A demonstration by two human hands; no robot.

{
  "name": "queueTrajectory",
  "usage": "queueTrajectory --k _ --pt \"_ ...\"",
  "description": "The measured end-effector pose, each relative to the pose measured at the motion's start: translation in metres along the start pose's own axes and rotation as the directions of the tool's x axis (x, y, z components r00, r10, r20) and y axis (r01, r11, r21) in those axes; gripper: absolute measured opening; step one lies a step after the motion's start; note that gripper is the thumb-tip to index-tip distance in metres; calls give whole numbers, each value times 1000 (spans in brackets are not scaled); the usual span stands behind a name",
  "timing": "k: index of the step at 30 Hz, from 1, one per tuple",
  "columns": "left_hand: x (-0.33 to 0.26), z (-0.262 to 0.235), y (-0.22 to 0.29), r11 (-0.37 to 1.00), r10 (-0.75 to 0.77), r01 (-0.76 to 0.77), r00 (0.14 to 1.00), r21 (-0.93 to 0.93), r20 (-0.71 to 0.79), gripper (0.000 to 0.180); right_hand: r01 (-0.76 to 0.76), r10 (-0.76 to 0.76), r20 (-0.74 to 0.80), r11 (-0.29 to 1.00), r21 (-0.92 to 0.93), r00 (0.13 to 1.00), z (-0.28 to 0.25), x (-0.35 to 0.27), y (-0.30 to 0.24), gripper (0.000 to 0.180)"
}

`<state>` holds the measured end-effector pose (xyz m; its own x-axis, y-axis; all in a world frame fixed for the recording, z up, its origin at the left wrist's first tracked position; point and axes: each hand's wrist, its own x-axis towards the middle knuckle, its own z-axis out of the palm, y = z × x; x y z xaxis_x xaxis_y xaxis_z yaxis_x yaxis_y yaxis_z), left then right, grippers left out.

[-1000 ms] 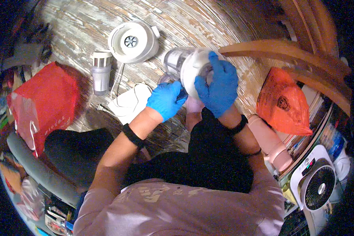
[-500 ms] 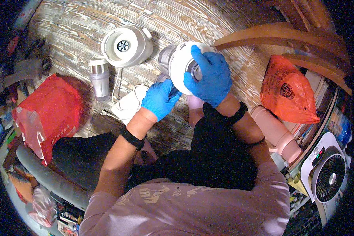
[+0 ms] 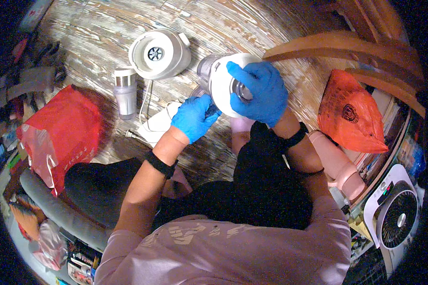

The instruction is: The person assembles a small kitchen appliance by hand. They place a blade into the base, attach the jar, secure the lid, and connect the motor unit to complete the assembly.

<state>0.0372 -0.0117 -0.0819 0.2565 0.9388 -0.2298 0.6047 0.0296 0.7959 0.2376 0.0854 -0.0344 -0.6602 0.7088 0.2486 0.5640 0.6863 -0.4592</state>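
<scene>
Both my hands wear blue gloves. My right hand [image 3: 260, 90] grips the white lid end of a clear blender jar [image 3: 218, 78] tilted on its side over the wooden floor. My left hand [image 3: 193, 117] holds the jar's lower side near its handle. A white blender base [image 3: 159, 53] with a round socket stands just left of the jar. A small clear grinder cup [image 3: 125, 91] with a white collar stands further left. A white cord and cloth [image 3: 158, 124] lie below the base, beside my left hand.
A red plastic bag [image 3: 64, 133] lies at the left and an orange bag [image 3: 348, 114] at the right. Curved wooden furniture [image 3: 337, 50] arcs at the upper right. A pink bottle [image 3: 335, 164] and a white fan [image 3: 395, 213] sit at the lower right.
My hands have turned the jar slightly, with my right hand shifting across the lid. The view has shifted a little; the base and the cup stay in place.
</scene>
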Motion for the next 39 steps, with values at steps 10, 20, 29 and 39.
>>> queueTrajectory --k 10,20,29,39 --pt "-1 -2 -5 999 45 -45 999 3 16 28 147 -147 145 989 15 978 0 6 7 58" --pt "-1 2 3 995 -96 95 995 -43 -32 28 -387 400 59 908 -159 915 10 2 -27 56" --pt "-1 2 8 993 -98 92 991 -71 -92 29 -429 452 88 881 -201 887 10 15 -31 58" --pt "1 -8 -6 953 -122 114 993 -281 -9 33 -362 438 8 731 579 899 -56 1 21 82"
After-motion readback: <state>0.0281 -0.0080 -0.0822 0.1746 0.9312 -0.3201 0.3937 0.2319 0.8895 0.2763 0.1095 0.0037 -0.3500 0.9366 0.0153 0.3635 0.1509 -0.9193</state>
